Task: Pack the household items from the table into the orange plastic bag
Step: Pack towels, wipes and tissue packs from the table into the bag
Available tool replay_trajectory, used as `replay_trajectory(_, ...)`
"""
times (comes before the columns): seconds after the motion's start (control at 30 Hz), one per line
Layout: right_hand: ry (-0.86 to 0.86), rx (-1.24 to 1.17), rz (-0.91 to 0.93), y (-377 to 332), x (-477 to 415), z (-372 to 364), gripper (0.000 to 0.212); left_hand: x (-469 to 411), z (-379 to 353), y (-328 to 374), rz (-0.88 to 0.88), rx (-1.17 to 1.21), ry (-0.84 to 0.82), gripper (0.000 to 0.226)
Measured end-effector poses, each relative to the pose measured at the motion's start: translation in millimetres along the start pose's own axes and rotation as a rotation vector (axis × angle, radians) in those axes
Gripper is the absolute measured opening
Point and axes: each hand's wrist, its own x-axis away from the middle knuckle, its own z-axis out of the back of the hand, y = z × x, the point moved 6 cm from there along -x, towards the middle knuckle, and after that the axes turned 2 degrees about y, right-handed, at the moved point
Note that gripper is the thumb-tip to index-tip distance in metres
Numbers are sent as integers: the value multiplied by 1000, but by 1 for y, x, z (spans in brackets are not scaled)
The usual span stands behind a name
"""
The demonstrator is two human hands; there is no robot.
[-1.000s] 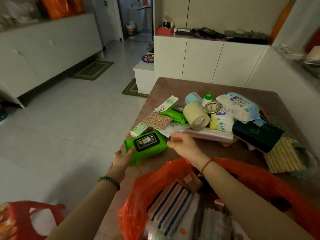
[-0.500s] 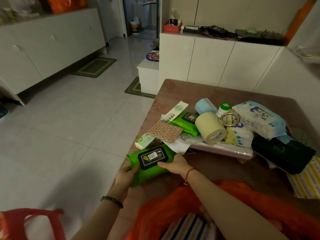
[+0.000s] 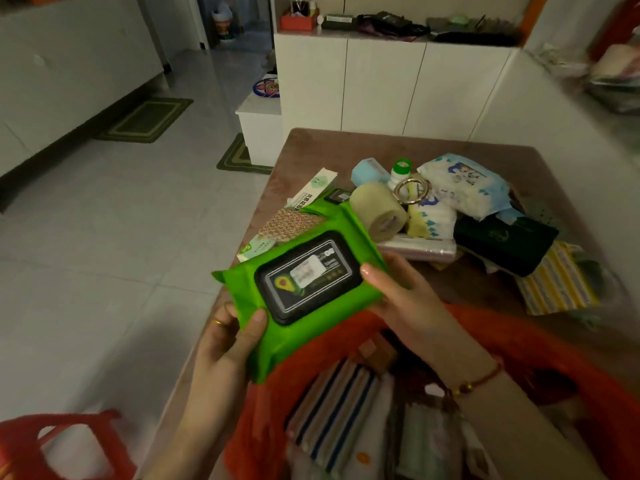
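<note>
Now, the brown tabletop (image 3: pixel 346 147) fills the upper middle of the view, with the orange plastic bag (image 3: pixel 540 344) gaping open at 6 o'clock, striped packets already standing inside it. Above the bag's near-left rim, clear of the tabletop, hangs the green wipes pack (image 3: pixel 301 289), black flip lid facing up, tilted with its left end lower. The left hand (image 3: pixel 221 355) has its grip closed on the pack's 8 o'clock corner, thumb on top and fingers under; the right hand (image 3: pixel 405 299) clasps the 3 o'clock end, thumb tip beside the lid.

The pack looks soft and full, probably fairly heavy for its bulk, with a slick film wrapper that could slide. Holding it by the two short ends suits it; the crimped seam flaps would likely slip or crumple.

Left on the tabletop at 1 o'clock is a heap: a dark green box (image 3: pixel 502 244), a pale tape roll (image 3: pixel 377 211), a small green-capped bottle (image 3: pixel 400 171).
</note>
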Motion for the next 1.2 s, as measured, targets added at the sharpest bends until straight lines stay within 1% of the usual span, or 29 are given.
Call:
replay_trajectory(0.03,4,-103,9,-4,10,12,70,5,-14,-7,15,-29,-55,58)
replay_trajectory(0.07,19,-170,15,-7,19,25,76,10,-28,-14,46,-64,-93,73)
replay_trajectory(0.1,65,-211,3,-6,28,41,80,15,-43,-23,81,-97,-133,78)
replay_trajectory(0.13,146,-231,-21,-3,36,59,82,21,-55,-31,124,-120,-166,72)
replay_trajectory(0.2,342,-205,-100,7,55,97,74,33,-79,-46,248,-131,-247,59)
replay_trajectory(0.27,445,-152,-159,17,73,125,66,43,-95,-59,332,-241,-351,51)
replay_trajectory(0.33,460,-54,-183,27,90,137,55,50,-104,-69,368,-350,-414,42)
replay_trajectory(0.4,397,34,-192,39,101,133,43,54,-103,-81,441,-425,-427,34)
replay_trajectory(0.43,364,60,-209,46,104,125,42,56,-100,-87,470,-470,-437,31)
replay_trajectory(0.47,341,77,-220,54,103,118,41,55,-94,-91,438,-544,-437,28)
replay_trajectory(0.5,326,83,-228,63,100,110,40,50,-86,-90,327,-656,-417,24)
replay_trajectory(0.53,321,101,-238,72,94,104,38,44,-77,-82,167,-771,-356,18)
replay_trajectory(0.57,307,122,-253,80,87,96,38,38,-66,-69,-1,-867,-255,13)
replay_trajectory(0.6,292,142,-271,89,78,89,39,32,-54,-55,-179,-971,-133,17)
replay_trajectory(0.63,272,147,-291,96,71,81,41,27,-44,-44,-327,-1105,-34,32)
replay_trajectory(0.67,256,157,-299,100,62,73,41,21,-35,-38,-407,-1269,38,51)
replay_trajectory(0.7,253,166,-297,102,54,67,40,13,-26,-37,-379,-1411,69,64)
replay_trajectory(0.73,262,181,-289,103,45,63,39,1,-14,-43,-235,-1468,55,71)
replay_trajectory(0.77,270,199,-277,101,37,59,38,-7,-5,-50,-62,-1452,20,71)
replay_trajectory(0.8,269,224,-261,102,28,57,38,-13,2,-59,64,-1392,-33,63)
replay_trajectory(0.83,261,261,-250,99,23,54,40,-18,5,-66,109,-1345,-95,51)
replay_trajectory(0.9,214,365,-235,97,16,51,46,-23,6,-67,33,-1324,-125,30)
replay_trajectory(0.97,178,521,-186,92,18,50,51,-23,7,-64,-43,-1237,-82,21)
replay_trajectory(1.03,149,672,-113,86,25,50,58,-22,9,-55,-64,-1067,12,17)
replay_trajectory(1.1,104,787,-49,80,34,48,61,-18,9,-47,-27,-885,93,18)
replay_trajectory(1.17,32,914,-24,74,41,47,56,-15,8,-42,8,-672,123,21)
replay_trajectory(1.2,-9,1004,-18,70,44,48,50,-13,7,-40,26,-563,134,22)
